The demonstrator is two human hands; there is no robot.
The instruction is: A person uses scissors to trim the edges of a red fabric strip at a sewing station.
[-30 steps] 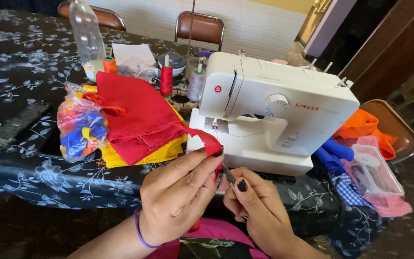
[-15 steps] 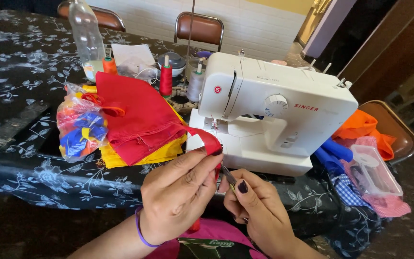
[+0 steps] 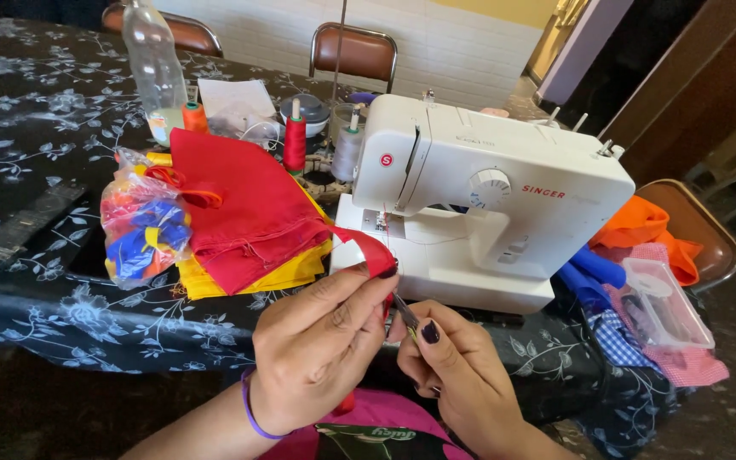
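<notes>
The left hand point(image 3: 321, 345) pinches its fingers together on the end of a narrow red fabric strip point(image 3: 366, 247), thumb and forefinger clamped near the strip's tip. Just beside it, the right hand point(image 3: 453, 375) closes its fingers around a small thin dark metal tool point(image 3: 404, 311), which points up at the pinched end of the strip; its exact kind is too small to tell. Both hands hover at the near edge of the surface, above a pink garment point(image 3: 385, 417) in the person's lap.

The strip runs up and left to a folded red cloth point(image 3: 240, 204), which lies on yellow fabric point(image 3: 215, 277). The cloth looks light, soft and limp, likely to fray at its cut edge, so it is best gripped close to the end being worked.

Just behind the hands stands a white sewing machine point(image 3: 487, 196). To the left lies a clear plastic bag of coloured scraps point(image 3: 142, 226). Behind are a red thread spool point(image 3: 295, 140), a clear plastic bottle point(image 3: 153, 60) and a black floral tablecloth point(image 3: 36, 128). Orange and blue fabric point(image 3: 632, 230) and a clear plastic box point(image 3: 666, 302) sit to the right.
</notes>
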